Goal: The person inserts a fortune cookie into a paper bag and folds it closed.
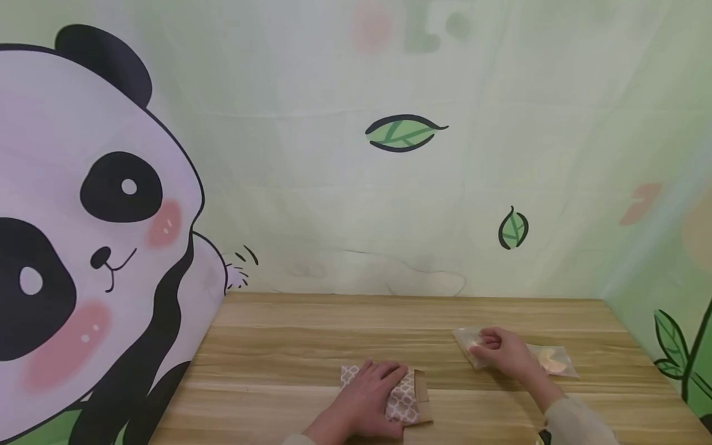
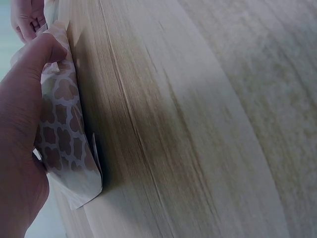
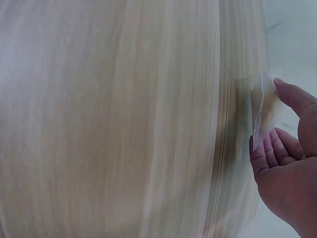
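Note:
My left hand (image 1: 369, 398) lies over a small paper bag (image 1: 403, 402) with a white lattice pattern on brown, fingers across its top and thumb at the near edge. In the left wrist view the patterned bag (image 2: 62, 119) stands slightly off the wood at one edge. Farther right, my right hand (image 1: 506, 352) pinches a small clear plastic bag (image 1: 464, 341). The right wrist view shows this clear bag (image 3: 262, 106) between thumb and fingers, with something pale yellow inside.
A second clear bag (image 1: 567, 361) with a pale yellow-orange item lies beside my right hand, partly behind the wrist. The wooden table (image 1: 311, 327) meets a printed cloth backdrop (image 1: 311, 185) at its back edge. Something small and dark shows by the right sleeve (image 1: 578, 423).

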`<state>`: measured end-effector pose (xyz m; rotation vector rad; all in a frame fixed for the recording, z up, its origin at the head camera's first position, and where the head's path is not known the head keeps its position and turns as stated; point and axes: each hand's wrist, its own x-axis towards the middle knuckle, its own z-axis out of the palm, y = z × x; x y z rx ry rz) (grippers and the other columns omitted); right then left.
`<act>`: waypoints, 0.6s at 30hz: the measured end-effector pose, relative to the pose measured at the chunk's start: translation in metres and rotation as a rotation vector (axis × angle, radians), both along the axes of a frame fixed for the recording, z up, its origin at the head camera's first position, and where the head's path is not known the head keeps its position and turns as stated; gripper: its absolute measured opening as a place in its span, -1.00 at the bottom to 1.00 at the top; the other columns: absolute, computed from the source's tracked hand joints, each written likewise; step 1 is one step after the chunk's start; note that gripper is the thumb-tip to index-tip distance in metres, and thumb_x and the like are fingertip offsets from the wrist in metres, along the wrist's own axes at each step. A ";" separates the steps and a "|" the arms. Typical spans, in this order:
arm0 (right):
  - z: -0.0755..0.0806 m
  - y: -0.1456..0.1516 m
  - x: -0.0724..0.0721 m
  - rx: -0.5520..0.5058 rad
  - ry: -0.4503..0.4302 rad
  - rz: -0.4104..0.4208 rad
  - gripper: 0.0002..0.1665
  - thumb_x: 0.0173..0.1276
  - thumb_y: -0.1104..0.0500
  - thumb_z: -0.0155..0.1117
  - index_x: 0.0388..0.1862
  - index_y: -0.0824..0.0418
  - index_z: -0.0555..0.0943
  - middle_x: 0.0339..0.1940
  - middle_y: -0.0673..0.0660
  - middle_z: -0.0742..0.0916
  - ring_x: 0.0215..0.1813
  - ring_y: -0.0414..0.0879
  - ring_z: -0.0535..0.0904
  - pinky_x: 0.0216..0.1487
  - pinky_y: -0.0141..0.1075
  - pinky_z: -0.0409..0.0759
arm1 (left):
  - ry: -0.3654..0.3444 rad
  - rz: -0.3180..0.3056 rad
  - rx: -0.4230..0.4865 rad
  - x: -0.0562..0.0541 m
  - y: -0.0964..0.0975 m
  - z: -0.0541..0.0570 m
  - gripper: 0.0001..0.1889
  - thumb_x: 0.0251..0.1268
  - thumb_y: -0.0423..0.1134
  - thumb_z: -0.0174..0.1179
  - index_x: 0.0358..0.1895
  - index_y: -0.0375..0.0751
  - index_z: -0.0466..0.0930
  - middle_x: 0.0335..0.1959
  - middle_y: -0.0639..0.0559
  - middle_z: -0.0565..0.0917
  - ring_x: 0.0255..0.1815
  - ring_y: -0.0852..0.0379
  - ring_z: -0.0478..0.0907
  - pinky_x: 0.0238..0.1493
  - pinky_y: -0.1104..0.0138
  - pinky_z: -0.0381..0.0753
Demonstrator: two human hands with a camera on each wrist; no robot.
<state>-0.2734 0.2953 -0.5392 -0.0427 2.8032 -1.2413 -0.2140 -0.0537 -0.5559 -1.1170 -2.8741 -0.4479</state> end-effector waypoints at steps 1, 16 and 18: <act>0.000 -0.002 0.001 -0.011 0.005 -0.002 -0.24 0.42 0.06 0.54 0.34 0.58 0.51 0.17 0.44 0.73 0.16 0.24 0.70 0.15 0.01 0.74 | 0.002 -0.001 0.004 0.000 0.000 0.000 0.04 -0.02 0.20 0.45 0.63 -0.04 0.35 0.52 0.07 0.46 0.52 0.06 0.42 0.61 -0.04 0.31; 0.000 -0.055 0.031 -0.215 0.068 0.054 -0.26 0.35 0.13 0.59 0.38 0.48 0.56 0.19 0.35 0.74 0.10 0.06 0.72 0.08 -0.36 0.70 | 0.009 0.017 0.067 -0.004 0.002 -0.004 0.00 -0.01 0.19 0.47 0.59 -0.06 0.40 0.47 0.02 0.52 0.47 0.03 0.47 0.61 -0.02 0.31; -0.002 -0.063 0.038 -0.249 0.073 0.030 -0.27 0.33 0.16 0.60 0.36 0.47 0.57 0.17 0.33 0.75 0.08 0.01 0.72 0.07 -0.39 0.70 | 0.007 0.022 0.069 -0.003 0.003 -0.004 0.00 -0.01 0.20 0.48 0.58 -0.07 0.41 0.47 0.03 0.52 0.47 0.03 0.46 0.62 -0.01 0.31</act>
